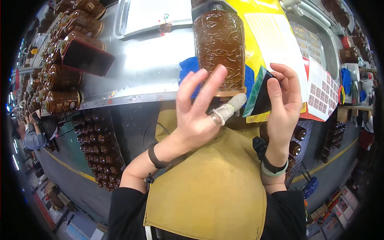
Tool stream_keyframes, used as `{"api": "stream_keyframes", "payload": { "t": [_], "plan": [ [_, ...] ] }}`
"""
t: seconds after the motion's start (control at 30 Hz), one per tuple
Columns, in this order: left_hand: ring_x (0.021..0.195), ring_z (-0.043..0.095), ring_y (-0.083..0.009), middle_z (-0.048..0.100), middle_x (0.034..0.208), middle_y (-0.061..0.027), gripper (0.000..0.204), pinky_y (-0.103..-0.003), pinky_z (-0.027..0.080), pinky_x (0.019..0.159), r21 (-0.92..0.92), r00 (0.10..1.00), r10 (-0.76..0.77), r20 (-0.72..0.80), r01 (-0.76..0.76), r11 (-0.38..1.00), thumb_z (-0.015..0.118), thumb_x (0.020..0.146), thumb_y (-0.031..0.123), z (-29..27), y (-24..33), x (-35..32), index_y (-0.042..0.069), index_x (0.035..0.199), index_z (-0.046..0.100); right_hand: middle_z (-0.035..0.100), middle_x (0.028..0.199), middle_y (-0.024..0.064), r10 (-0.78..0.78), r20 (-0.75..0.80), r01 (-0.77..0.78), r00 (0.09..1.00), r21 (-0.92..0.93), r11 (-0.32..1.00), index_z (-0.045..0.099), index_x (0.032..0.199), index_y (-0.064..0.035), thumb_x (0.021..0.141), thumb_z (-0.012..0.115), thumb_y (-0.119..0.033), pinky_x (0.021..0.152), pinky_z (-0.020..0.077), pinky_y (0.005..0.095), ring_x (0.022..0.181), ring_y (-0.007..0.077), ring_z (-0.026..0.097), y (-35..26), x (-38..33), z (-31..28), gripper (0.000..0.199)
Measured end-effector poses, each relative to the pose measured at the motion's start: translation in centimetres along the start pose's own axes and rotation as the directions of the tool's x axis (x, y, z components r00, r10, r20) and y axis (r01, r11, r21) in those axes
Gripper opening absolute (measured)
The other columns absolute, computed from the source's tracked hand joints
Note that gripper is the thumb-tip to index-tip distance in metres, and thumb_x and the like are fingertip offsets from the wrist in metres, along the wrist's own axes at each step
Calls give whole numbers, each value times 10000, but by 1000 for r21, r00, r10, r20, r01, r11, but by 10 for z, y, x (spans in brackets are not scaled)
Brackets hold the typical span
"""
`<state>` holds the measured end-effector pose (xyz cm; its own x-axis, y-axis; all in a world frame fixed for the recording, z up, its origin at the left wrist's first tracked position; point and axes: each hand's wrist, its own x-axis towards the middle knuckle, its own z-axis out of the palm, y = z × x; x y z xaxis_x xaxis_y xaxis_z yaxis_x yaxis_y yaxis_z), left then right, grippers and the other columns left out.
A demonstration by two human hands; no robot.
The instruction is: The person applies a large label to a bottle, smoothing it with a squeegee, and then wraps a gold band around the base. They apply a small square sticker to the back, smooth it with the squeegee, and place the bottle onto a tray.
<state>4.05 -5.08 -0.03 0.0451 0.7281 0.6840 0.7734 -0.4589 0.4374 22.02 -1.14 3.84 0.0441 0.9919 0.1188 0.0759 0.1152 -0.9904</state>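
Note:
A brown glass bottle [221, 44] with a raised wavy pattern lies on its side in front of me, its base toward me and blue cloth [189, 69] under it. My left hand [202, 106] is open beside the base, with fingers spread and a pale fabric sleeve on one digit. Whether its fingertips touch the glass, I cannot tell. To the right of the base, my right hand [284, 96] pinches a flat black scraper [261, 96] with a green edge. Its tilted blade is apart from the bottle.
Rows of brown bottles [64, 76] stand at the left, with a dark phone [88, 58] leaning against them. A white tray [154, 16] sits at the back. Label sheets [320, 90] lie on the right. More bottles [98, 154] are below the metal table's edge [132, 98].

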Motion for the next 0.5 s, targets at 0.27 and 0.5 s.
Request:
{"api": "stream_keyframes", "payload": {
  "t": [0.27,0.5],
  "plan": [
    [1186,591,-347,613,1361,-168,607,-401,485,1006,-87,997,62,33,-59,994,859,677,30,10,-26,22,-28,1250,667,646,874,123,-185,167,238,968,-395,887,671,977,-9,903,680,17,693,502,354,769,276,644,-17,-12,25,79],
    [1143,643,-350,689,1234,-163,508,-406,535,950,-272,983,-178,-39,161,949,836,675,9,15,-32,-1,-18,1167,712,643,868,142,-180,53,184,982,-470,863,659,956,3,908,674,7,696,500,388,776,318,645,-4,-17,14,50]
  ]
}}
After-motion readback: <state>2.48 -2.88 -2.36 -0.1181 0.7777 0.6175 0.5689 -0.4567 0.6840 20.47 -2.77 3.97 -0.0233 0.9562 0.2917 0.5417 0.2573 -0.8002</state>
